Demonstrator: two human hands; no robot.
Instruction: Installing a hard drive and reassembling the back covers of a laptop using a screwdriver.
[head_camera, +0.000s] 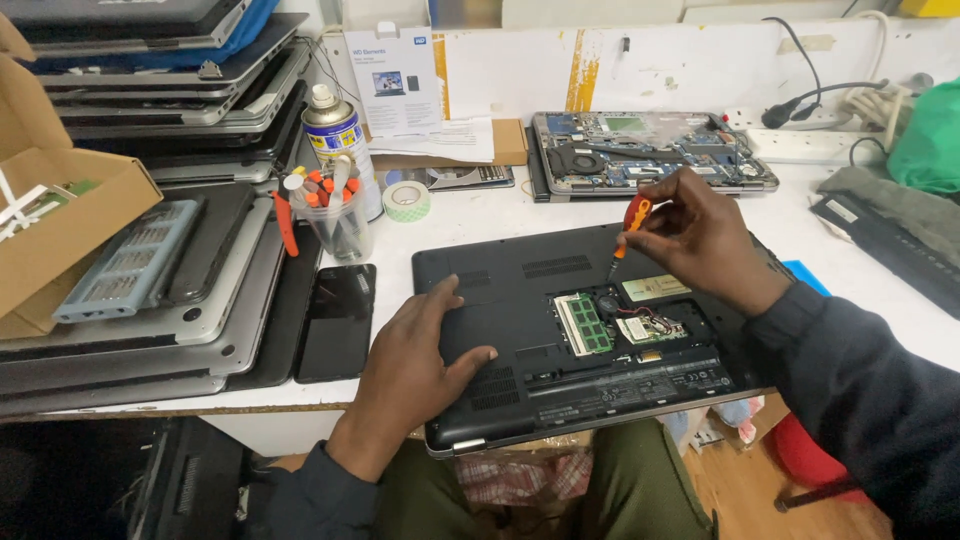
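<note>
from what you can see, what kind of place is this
Probably a laptop repair bench. The right hand works a screwdriver on an upturned laptop, its memory bay open; a stack of laptops stands to the left, and a gutted one behind.

I see the upturned laptop (560, 330) at the table's (480, 215) near edge, my left hand (415, 365) flat on it, screwdriver (628, 228) in my right hand (700, 235) above its open bay. Phone (338, 320) left of it, tool cup (338, 220) behind the phone, opened laptop (650, 150) further back.
</note>
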